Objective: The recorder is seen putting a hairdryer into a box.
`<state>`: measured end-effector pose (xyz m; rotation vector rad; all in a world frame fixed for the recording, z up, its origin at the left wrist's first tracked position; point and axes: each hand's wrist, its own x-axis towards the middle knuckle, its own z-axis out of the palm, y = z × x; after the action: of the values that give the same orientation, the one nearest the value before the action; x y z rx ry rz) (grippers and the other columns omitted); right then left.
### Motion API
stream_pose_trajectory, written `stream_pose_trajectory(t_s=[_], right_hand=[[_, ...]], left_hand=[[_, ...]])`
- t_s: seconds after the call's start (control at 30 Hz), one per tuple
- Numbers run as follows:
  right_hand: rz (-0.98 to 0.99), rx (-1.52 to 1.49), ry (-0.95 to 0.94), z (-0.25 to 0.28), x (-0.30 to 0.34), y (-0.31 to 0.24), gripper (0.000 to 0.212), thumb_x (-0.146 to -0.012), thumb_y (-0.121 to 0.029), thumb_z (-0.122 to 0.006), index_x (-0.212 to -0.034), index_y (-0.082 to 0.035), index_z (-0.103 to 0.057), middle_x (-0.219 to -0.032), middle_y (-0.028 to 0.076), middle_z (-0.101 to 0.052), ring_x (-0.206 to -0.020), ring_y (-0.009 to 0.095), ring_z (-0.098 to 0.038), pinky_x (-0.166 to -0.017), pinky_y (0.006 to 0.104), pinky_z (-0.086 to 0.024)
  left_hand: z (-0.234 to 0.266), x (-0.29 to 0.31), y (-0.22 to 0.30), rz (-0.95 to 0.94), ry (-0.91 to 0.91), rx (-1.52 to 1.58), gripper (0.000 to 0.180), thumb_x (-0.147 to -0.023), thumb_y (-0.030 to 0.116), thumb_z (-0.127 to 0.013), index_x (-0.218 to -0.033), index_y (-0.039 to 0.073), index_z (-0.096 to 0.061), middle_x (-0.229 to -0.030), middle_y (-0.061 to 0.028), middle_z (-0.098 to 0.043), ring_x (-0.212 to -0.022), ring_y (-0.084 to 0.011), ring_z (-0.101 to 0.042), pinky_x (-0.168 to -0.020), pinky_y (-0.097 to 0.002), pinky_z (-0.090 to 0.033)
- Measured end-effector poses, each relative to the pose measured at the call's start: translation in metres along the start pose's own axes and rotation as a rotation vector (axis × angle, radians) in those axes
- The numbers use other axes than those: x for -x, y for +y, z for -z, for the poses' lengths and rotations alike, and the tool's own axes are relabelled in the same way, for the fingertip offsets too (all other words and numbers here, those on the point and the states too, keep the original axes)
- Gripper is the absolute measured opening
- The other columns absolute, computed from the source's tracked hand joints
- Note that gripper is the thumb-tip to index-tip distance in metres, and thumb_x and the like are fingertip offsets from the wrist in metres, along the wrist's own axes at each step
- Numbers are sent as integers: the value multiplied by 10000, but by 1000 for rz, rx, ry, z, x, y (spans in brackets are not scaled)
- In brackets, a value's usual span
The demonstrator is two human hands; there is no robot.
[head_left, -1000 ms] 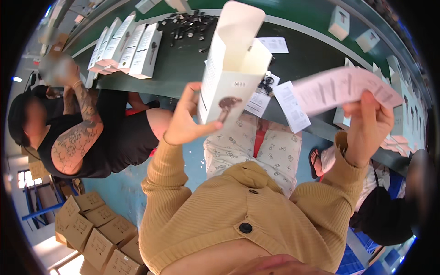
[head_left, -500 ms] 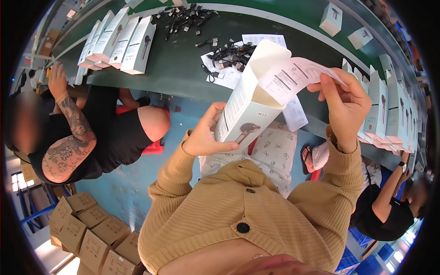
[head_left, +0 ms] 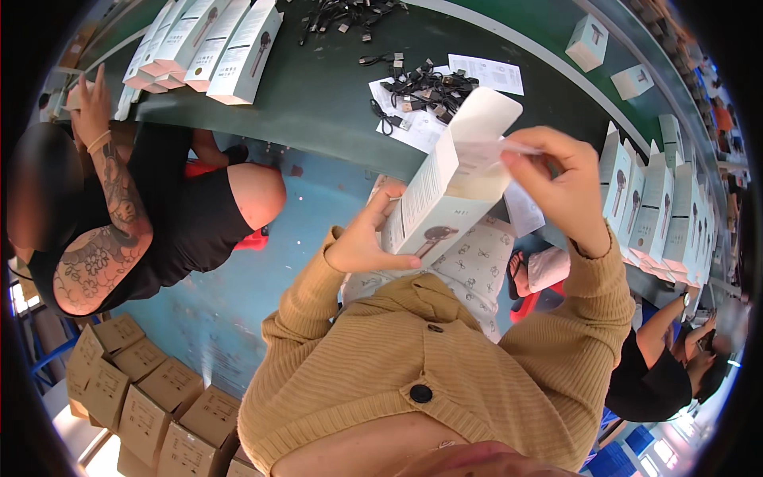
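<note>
My left hand [head_left: 362,238] grips a tall white product box [head_left: 441,195] from below, its top flap open and a small device pictured on its front. My right hand [head_left: 560,187] pinches a folded white paper leaflet [head_left: 497,149] at the box's open mouth, part of the leaflet inside. Both sleeves are tan knit. The box is held above my lap, near the dark green table [head_left: 318,95].
Black cables [head_left: 425,87] and paper sheets [head_left: 486,73] lie on the table. White boxes lie in a row at the far left [head_left: 214,40] and stand at the right [head_left: 652,199]. A seated person in black [head_left: 127,222] is on my left, another person [head_left: 660,366] on my right. Cardboard cartons [head_left: 127,389] sit on the floor.
My right hand has brought the leaflet from out at the right to the box's open top and is pushing it in. The left hand keeps holding the box, now lower.
</note>
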<state>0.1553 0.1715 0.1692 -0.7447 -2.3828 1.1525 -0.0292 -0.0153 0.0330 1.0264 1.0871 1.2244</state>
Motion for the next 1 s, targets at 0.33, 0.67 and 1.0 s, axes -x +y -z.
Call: stream_pose_trajectory(t_s=[0.33, 0.67, 1.0], right_hand=[[246, 362, 109, -19, -159, 37, 331, -849, -223, -653, -1163, -121, -620, -908, 36, -642, -691, 92, -495, -638, 245, -448], [489, 1015, -65, -102, -260, 117, 188, -808, -89, -602, -991, -127, -623, -1199, 22, -550, -1035, 253, -528, -804, 387, -503], [530, 459, -327, 5, -101, -82, 229, -803, -85, -630, -1023, -25, -657, -856, 112, -558, -736, 243, -548, -646, 296, -438]], left_hand=[[29, 38, -34, -107, 73, 54, 938, -664, 113, -800, -1405, 49, -227, -1333, -87, -428, -1224, -199, -423, -1027, -371, -332], [34, 56, -33, 31, 223, 176, 908, -667, 161, -825, -1377, 0, -282, -1279, -116, -487, -1157, -174, -467, -948, -347, -410], [26, 30, -29, -215, 400, -106, 857, -611, 219, -873, -1276, 19, -370, -1193, -115, -527, -1095, -197, -520, -933, -348, -413]])
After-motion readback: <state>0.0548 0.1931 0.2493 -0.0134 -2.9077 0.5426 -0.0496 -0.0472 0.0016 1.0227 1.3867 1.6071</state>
